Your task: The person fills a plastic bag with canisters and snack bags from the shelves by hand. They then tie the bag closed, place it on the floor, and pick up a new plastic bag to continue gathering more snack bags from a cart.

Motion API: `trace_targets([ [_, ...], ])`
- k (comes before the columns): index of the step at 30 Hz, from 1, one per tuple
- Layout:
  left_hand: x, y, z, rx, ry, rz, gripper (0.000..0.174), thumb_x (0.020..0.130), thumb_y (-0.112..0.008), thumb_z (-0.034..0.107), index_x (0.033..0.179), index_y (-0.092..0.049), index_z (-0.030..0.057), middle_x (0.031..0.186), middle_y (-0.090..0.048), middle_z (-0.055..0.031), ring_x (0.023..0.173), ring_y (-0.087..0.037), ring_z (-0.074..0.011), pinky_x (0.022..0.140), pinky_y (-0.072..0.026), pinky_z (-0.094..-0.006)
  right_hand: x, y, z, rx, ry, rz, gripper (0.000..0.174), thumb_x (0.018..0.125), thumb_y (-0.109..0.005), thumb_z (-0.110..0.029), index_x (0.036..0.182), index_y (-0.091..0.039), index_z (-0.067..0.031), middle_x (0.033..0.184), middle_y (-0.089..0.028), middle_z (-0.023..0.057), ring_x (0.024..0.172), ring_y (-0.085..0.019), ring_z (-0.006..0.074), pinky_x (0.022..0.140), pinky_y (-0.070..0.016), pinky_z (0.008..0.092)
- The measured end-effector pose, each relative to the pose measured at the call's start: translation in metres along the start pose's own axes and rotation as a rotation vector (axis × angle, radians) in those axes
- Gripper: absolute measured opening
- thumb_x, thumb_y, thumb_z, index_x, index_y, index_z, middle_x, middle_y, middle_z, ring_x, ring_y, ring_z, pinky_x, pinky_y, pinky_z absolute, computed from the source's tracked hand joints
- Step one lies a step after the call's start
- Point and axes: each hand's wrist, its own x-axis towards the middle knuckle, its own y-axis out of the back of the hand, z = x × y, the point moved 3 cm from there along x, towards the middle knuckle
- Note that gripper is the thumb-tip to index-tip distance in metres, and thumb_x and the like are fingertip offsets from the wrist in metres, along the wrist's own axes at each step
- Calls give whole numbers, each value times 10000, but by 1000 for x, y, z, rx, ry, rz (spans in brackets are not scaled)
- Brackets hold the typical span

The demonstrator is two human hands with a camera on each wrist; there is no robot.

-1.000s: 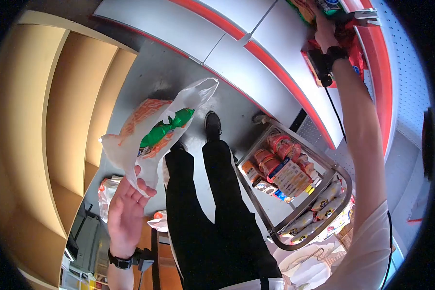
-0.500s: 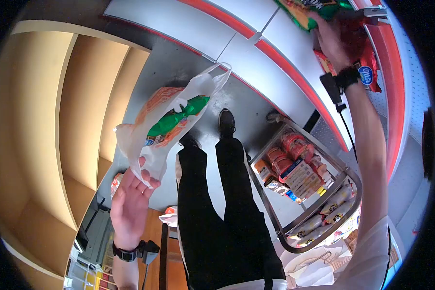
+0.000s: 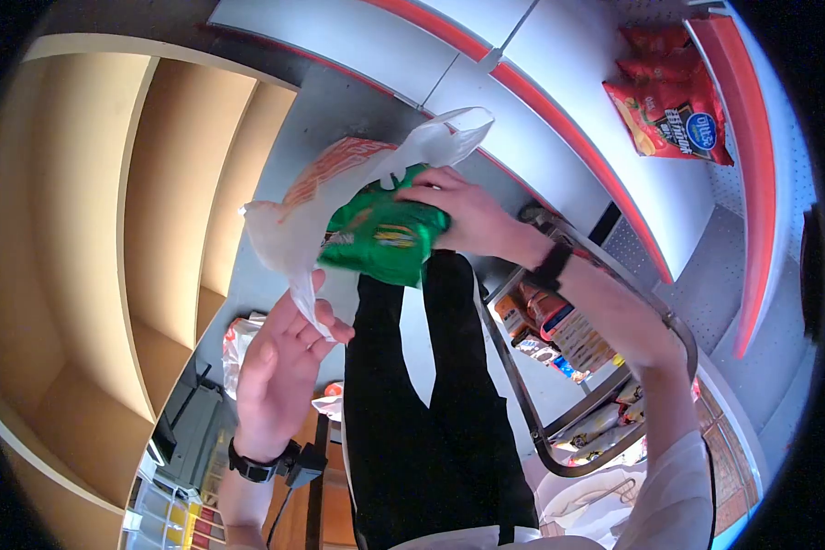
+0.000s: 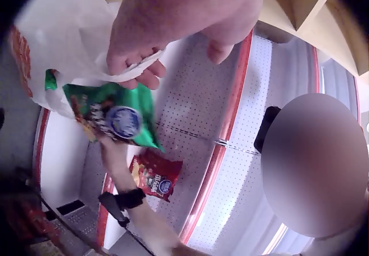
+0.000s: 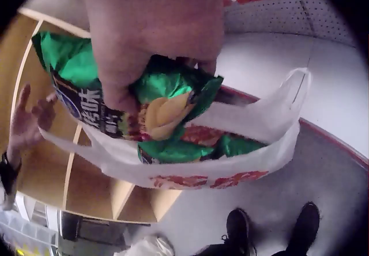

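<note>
In the head view my right hand (image 3: 472, 215) grips a green chip bag (image 3: 390, 234) at the mouth of a white plastic bag (image 3: 293, 234). My left hand (image 3: 284, 376) holds the plastic bag's edge with its curled fingers. The right wrist view shows the green chip bag (image 5: 75, 66) pinched under my right hand (image 5: 153, 37), above the open plastic bag (image 5: 132, 172); more green packaging (image 5: 179, 152) lies inside. In the left wrist view the left hand (image 4: 179, 20) has the plastic rim in its fingers, beside the green bag (image 4: 118, 115).
Red chip bags (image 3: 674, 110) stand on the white shelf at upper right. A metal-framed cart (image 3: 559, 431) with packaged goods is at lower right. Wooden shelves (image 3: 82, 229) are on the left. Another white bag (image 3: 238, 348) lies on the floor.
My right hand has come down from the upper-right shelf to the plastic bag, bringing a green chip bag. The left hand still holds the plastic bag, which appears slightly farther right.
</note>
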Motion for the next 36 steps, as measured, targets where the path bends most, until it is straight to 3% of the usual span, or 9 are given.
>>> trace_targets([
  [7,-2,-25,-8,16,91,-56,937,798,-603,539,1406,-257,-85,1124,-527,-105,1053,-531,-248,982,-369,-389,35,-87,-15,-449,20,-63,646,665,-746,-280,1217,-511,-40,1170,-515,164,1124,-487,325,964,-409,423],
  [14,-24,-10,11,-23,94,48,992,754,-637,562,1403,-258,-86,1097,-529,-97,1039,-546,-258,959,-389,-376,4,-64,19,-400,77,3,687,783,-666,-389,1323,-411,-49,1293,-470,173,1247,-417,333,1067,-314,415],
  [17,-40,-6,13,-47,128,47,1018,737,-652,569,1405,-251,-86,1085,-526,-97,1036,-543,-267,954,-390,-377,-39,-47,58,-489,61,-39,553,750,-716,-301,1203,-507,-61,1190,-527,127,1134,-485,308,990,-388,400],
  [22,-56,3,19,-110,149,40,1041,724,-669,567,1411,-240,-88,1077,-535,-111,1026,-542,-287,916,-389,-395,-64,-8,90,-513,-134,308,659,657,-793,-189,1221,-483,-48,1211,-512,135,1131,-474,336,992,-365,423],
  [25,-61,9,22,-109,120,19,1040,728,-668,565,1410,-238,-92,1069,-541,-112,993,-547,-281,909,-390,-399,-70,-6,122,-723,-473,566,672,716,-752,-182,1288,-439,-18,1225,-529,137,1151,-497,315,1004,-374,398],
  [28,-61,14,25,-107,70,4,991,756,-642,556,1398,-266,-98,1061,-543,-107,974,-549,-262,907,-391,-398,-94,-35,229,-185,-727,414,362,774,-662,-122,1106,-567,-13,1008,-628,137,938,-599,285,854,-462,349],
  [31,-56,36,24,0,67,110,945,771,-616,564,1370,-317,-102,1040,-544,-103,955,-551,-241,909,-392,-393,-75,-30,195,23,-1024,151,165,763,-568,-67,909,-627,-16,810,-601,125,735,-584,228,680,-465,337],
  [32,-48,44,21,18,35,182,807,835,-564,515,1340,-371,-84,1010,-544,-82,940,-551,-207,904,-399,-364,-75,-33,180,27,-1024,128,165,763,-568,-67,909,-627,-16,810,-601,125,735,-584,228,680,-465,337],
  [36,-17,124,-11,32,167,436,484,947,-473,322,1280,-462,-29,951,-551,-25,914,-546,-166,890,-401,-312,-59,-40,65,40,-331,53,139,705,-497,89,754,-573,-17,707,-522,98,688,-551,201,622,-439,321],
])
